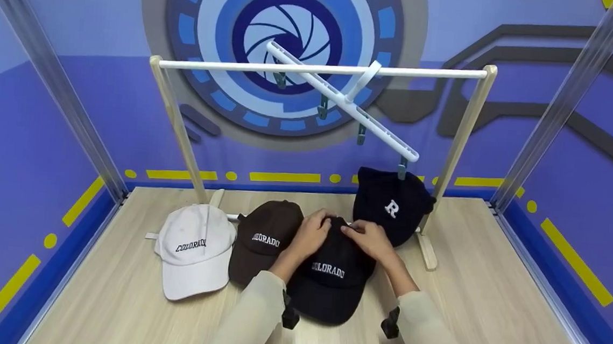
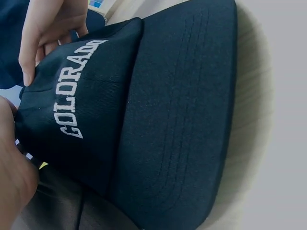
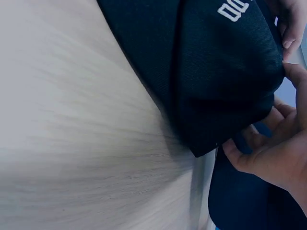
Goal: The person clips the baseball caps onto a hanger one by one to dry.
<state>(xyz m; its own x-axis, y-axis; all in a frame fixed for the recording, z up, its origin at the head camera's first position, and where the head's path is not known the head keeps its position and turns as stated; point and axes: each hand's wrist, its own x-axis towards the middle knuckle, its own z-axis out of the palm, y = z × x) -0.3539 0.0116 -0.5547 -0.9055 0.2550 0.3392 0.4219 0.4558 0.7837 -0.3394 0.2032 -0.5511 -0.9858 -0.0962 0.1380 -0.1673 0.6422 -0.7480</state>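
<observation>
Both hands hold a black baseball cap (image 1: 328,289) lettered COLORADO, its brim pointing toward me and its crown at the far side. My left hand (image 1: 310,234) grips the upper left of the crown. On the upper right my right hand (image 1: 373,242) pinches the crown's edge; in the right wrist view its thumb lies on the outside and its fingers (image 3: 254,139) curl under the edge. The left wrist view shows the white lettering and the stitched brim (image 2: 177,105) up close. Just behind, a dark cap (image 1: 393,208) with a white R hangs at the hanger's lowest clip (image 1: 402,170).
A white hanger (image 1: 344,102) with several grey-green clips hangs slanted from the rail (image 1: 227,66) of a wooden-legged rack. To the left lie a brown cap (image 1: 267,236) and a white cap (image 1: 196,248) on the wooden table (image 1: 497,293). One rack foot (image 1: 426,251) stands right of the caps.
</observation>
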